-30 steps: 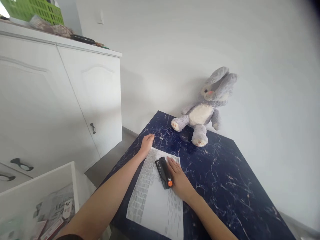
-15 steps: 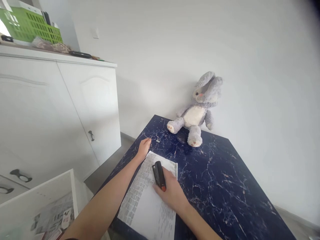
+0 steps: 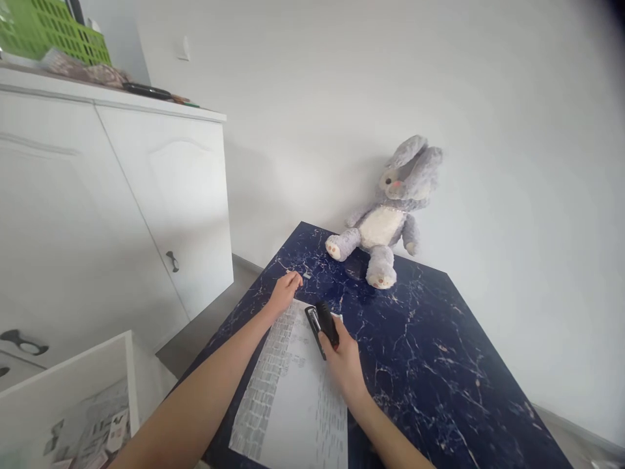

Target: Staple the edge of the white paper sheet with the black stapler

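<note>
My right hand (image 3: 346,366) is wrapped round a black stapler (image 3: 328,322), held above the upper right part of a printed sheet of paper (image 3: 288,397). The stapler's two arms stand apart, with a metal strip showing between them. Just past the sheet's far left corner, my left hand (image 3: 286,291) is at the tabletop with its fingers curled together. Whether anything is in those fingers is hidden. A small pale piece (image 3: 306,275), too small to name, lies right beside its fingertips.
A grey plush rabbit (image 3: 383,225) sits at the back of the dark blue marbled table (image 3: 430,365), against the wall. To the left, an open white drawer (image 3: 131,378) holds papers. Behind it stands a white cabinet (image 3: 190,189) with a green basket (image 3: 68,32) on top.
My right hand has tilted the stapler and shifted it slightly to the right and away from me. My left hand has moved a little right, closer to the small pale piece. The view has shifted slightly.
</note>
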Motion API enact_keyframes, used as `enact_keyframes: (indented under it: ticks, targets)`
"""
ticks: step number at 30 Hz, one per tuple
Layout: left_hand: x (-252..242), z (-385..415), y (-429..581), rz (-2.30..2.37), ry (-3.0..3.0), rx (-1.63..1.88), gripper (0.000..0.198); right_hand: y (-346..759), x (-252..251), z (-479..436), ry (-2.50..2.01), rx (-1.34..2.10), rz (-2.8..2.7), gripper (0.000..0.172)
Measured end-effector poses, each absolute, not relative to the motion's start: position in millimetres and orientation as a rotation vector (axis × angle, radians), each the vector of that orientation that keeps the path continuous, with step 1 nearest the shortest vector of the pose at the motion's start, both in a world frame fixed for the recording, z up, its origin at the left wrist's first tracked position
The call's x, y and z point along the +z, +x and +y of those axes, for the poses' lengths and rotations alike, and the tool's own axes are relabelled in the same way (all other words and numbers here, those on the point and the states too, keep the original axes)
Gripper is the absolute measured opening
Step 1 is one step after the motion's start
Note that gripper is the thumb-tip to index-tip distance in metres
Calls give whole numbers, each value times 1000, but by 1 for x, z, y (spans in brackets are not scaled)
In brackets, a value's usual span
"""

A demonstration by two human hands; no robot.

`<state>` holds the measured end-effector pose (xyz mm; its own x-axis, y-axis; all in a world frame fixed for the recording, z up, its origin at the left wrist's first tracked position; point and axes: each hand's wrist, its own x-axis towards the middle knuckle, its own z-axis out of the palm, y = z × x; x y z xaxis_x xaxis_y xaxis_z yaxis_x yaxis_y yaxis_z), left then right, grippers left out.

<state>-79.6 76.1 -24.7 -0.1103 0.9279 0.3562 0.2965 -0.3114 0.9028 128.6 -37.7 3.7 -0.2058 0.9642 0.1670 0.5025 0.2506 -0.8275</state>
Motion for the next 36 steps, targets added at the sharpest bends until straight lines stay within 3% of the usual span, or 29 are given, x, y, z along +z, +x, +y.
enact_keyframes:
  ticks: [12,36]
  targets:
    - [-25,76,-81,1419,1563,1443,37,120,-8,-44,-1259,748,-1912,51]
    - [-16,69,-74,1432,1566,1477,33,128,-7,-44,-1296,693,-1941,51]
